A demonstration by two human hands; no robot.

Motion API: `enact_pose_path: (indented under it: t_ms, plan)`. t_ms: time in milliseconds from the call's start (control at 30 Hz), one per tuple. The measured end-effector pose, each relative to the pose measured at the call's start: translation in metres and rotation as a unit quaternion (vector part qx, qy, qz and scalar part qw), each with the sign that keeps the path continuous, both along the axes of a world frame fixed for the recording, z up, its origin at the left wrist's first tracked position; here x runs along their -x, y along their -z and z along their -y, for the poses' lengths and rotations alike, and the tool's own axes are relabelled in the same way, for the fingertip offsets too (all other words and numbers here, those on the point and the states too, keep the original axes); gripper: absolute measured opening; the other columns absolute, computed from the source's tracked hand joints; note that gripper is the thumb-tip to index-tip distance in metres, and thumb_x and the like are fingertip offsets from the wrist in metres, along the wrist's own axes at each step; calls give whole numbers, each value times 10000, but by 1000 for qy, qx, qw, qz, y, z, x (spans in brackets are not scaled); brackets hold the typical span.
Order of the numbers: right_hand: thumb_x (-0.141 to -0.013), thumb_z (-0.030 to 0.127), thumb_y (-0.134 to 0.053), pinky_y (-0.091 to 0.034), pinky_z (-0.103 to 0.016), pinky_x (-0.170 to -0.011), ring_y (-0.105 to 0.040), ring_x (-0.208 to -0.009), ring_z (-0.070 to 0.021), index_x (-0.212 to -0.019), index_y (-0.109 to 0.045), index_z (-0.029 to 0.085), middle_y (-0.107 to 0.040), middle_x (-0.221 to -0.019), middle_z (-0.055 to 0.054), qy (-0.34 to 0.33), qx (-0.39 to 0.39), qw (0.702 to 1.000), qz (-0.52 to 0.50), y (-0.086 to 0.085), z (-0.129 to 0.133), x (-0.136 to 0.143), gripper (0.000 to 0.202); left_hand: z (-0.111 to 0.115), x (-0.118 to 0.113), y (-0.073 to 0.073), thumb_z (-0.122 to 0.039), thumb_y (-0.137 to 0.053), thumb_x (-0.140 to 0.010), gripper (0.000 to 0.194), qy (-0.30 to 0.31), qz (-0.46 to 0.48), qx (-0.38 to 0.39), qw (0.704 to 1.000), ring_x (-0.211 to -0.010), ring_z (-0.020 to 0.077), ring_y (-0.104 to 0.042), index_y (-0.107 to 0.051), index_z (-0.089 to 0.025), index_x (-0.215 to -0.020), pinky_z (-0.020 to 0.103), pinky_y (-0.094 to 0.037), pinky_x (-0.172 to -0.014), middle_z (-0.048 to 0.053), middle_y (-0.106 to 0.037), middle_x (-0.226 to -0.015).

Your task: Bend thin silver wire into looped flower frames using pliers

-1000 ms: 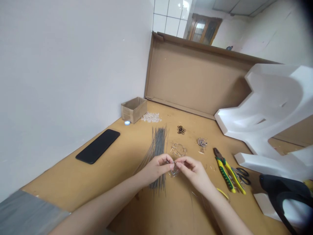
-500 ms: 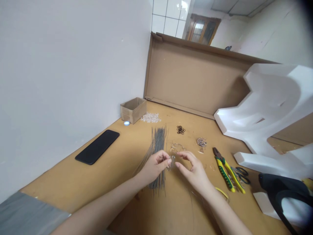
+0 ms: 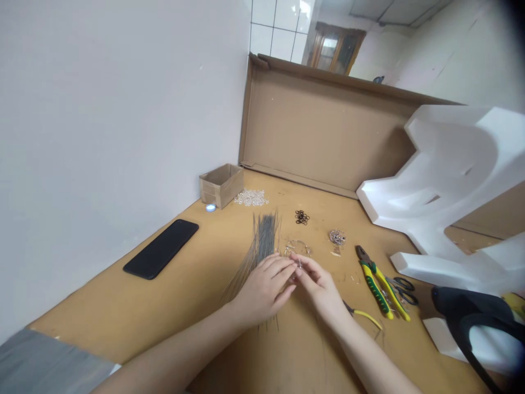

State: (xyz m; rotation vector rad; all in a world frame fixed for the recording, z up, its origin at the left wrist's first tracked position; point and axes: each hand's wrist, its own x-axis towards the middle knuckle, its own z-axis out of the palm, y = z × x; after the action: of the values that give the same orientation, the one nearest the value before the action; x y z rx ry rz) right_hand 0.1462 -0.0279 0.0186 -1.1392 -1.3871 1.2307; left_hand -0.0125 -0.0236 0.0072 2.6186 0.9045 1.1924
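Observation:
My left hand [image 3: 264, 287] and my right hand [image 3: 320, 284] meet over the table in front of a bundle of thin grey wires [image 3: 266, 232]. A small, shiny loop of wire [image 3: 299, 264] shows at the fingertips of my right hand, which are pinched on it. The fingers of my left hand are bent together against the same spot, and what they grip is mostly hidden. Just beyond the hands lies a thin wire ring with clear beads [image 3: 301, 243]. Beside my right wrist is a yellow-handled tool [image 3: 369, 317], partly covered by the arm.
A phone [image 3: 162, 249] lies left. Behind are a small cardboard box [image 3: 221, 186], clear beads [image 3: 251, 197], black rings [image 3: 302, 217] and a coiled shiny piece [image 3: 337, 237]. Green-and-yellow pliers [image 3: 375, 284], black-handled scissors [image 3: 405, 290] and white foam [image 3: 451, 158] are right.
My hands have come together; they were apart, with a clear, shiny piece at my left fingertips. My right fingers have closed on a wire loop. The view has shifted slightly.

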Motion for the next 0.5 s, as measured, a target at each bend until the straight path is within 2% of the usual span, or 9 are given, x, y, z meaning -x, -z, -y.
enact_pose_path:
  t_ms: [133,200,300,400,500]
  plan:
    - [-724,397,-631,-493,-345,-781,-624,-880,-210,-922,-640,193,-683,-951,-77,16,17,1000,-19,1,-8,-7,284,1,6,-5,-128,-430,-829,313,53,17,-29,998,-1095,191,-470,-495,-181,-1130,388,-350,-980,80,-566,-1106]
    - [-732,403,-620,-502,-340,-731,-639,-774,-196,-898,-648,171,-696,-859,-79,18,22,1000,-10,1,-9,-8,286,-1,10,-6,-132,-450,-822,276,9,78,-7,997,-1041,186,-494,-528,-199,-1078,370,-387,-927,73,-570,-1055]
    - [-750,418,-594,-510,-336,-692,-643,-691,-180,-917,-642,160,-696,-853,-89,20,22,1000,8,1,-8,-9,311,-9,14,-8,-201,-479,-825,215,-84,175,96,976,-970,182,-514,-538,-191,-1032,344,-422,-851,80,-551,-1022]
    - [-782,405,-554,-505,-342,-736,-650,-718,-182,-959,-633,168,-695,-889,-89,20,-12,997,78,1,-7,-12,305,-15,15,-9,-255,-479,-835,187,-52,193,210,957,-848,144,-544,-565,-176,-981,264,-449,-737,58,-565,-933]
    - [-828,364,-494,-496,-338,-748,-650,-719,-183,-1010,-626,189,-699,-769,-53,-1,-62,982,180,0,-4,-14,285,-15,13,-7,-271,-494,-828,187,-24,148,241,959,-759,126,-544,-608,-180,-944,227,-430,-666,34,-577,-835]
